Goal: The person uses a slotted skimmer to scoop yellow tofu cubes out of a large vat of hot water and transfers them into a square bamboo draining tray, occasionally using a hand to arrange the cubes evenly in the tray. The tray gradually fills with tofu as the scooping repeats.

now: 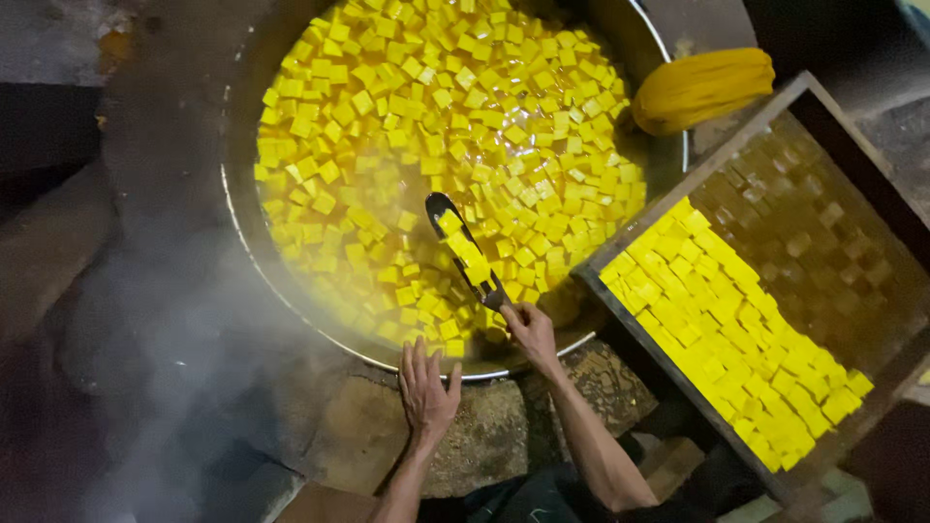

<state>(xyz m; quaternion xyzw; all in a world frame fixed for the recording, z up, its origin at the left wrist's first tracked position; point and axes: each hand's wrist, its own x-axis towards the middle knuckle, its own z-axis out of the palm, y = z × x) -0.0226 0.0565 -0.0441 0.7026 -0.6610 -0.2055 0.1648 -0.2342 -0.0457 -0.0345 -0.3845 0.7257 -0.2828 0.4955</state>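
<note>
Over the wide steaming metal pan (254, 68) of yellow cubes, the right hand (530, 329) grips a dark flat spatula (465, 250) carrying several cubes (463, 247); tilting could spill them. The left hand (426, 387) rests spread on the near stone edge (484, 441), risking burns.

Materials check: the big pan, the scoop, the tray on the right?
Pan: looks like metal, thin bright rim with a dull, stained wall. Scoop in the right hand: probably dark metal, flat thin blade with a glossy wet edge; could be coated. Tray: seems wooden, thick square-edged boards with a matte brown grain. Left hand rests on rough stone.
</note>
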